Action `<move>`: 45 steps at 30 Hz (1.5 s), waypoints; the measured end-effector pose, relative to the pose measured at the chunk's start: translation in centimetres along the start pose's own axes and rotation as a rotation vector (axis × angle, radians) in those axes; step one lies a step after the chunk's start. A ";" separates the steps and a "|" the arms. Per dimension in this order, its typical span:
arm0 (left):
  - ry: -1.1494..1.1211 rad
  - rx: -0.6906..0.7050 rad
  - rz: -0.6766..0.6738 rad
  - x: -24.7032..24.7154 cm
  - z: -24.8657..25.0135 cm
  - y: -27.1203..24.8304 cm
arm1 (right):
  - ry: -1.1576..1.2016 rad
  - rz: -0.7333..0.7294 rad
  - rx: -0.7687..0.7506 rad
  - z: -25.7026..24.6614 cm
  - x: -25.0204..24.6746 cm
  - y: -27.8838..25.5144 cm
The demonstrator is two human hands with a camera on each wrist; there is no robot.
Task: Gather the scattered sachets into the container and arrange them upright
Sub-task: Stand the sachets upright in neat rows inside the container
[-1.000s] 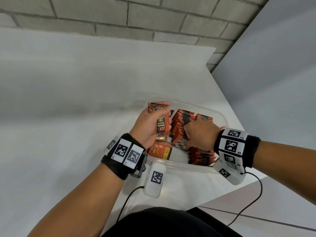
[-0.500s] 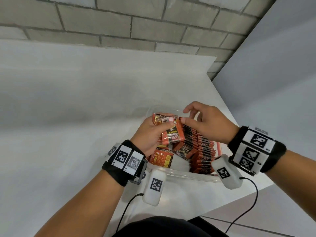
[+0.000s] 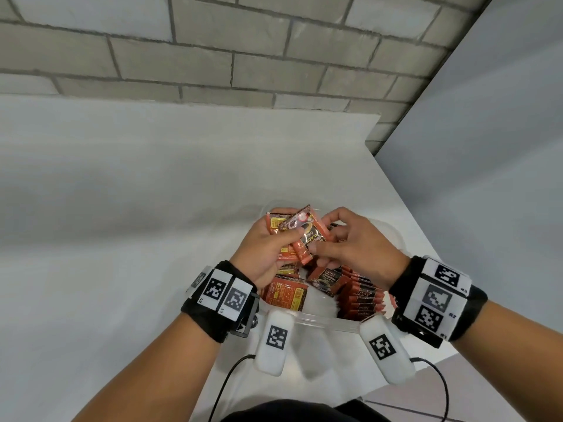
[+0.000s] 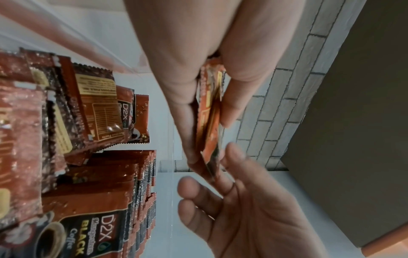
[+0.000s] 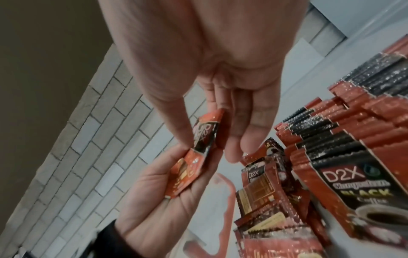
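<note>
Rows of sachets (image 3: pixel 361 295) already stand upright in the container (image 3: pixel 316 322); a few loose ones (image 3: pixel 286 292) lie flat inside. The left hand (image 3: pixel 265 254) grips a small stack (image 3: pixel 275 226) above it, the right hand (image 3: pixel 356 245) pinches one sachet (image 3: pixel 307 236) from it, likely headed for the rows.

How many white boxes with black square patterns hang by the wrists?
2: one white plastic box under the left wrist, another under the right, both above the clear container's near rim. None looks hidden.

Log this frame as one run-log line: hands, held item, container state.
left hand: grips sachet bundle | right hand: pinches front sachet | container: upright rows right, loose sachets left | phase: sorting
</note>
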State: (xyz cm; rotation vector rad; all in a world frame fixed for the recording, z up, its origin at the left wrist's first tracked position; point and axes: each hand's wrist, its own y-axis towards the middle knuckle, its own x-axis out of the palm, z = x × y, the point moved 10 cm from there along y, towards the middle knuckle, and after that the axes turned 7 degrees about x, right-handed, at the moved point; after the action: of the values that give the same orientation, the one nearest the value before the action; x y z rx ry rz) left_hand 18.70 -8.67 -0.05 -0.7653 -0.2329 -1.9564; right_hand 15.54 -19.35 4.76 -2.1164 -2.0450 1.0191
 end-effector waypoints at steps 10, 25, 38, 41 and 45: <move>0.066 -0.050 -0.117 1.0 -0.5 -0.3 | 0.106 0.025 0.012 -0.1 -1.7 0.1; -0.010 -0.021 -0.008 0.0 -0.3 0.2 | -0.888 -0.137 -0.041 3.2 -0.1 0.1; -0.006 -0.007 -0.032 0.1 -0.2 0.0 | -1.244 -0.100 -0.037 3.7 1.4 1.7; -0.008 -0.003 -0.028 0.1 -0.1 0.0 | -1.258 -0.089 -0.035 3.7 1.7 1.7; -0.005 -0.014 -0.024 0.1 -0.2 -0.1 | -1.275 -0.060 -0.071 3.5 1.8 1.5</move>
State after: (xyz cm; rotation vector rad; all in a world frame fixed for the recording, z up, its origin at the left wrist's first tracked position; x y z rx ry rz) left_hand 18.56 -8.76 -0.15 -0.7794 -0.2325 -1.9813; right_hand 15.15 -19.39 0.60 -1.4283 -2.4258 2.7701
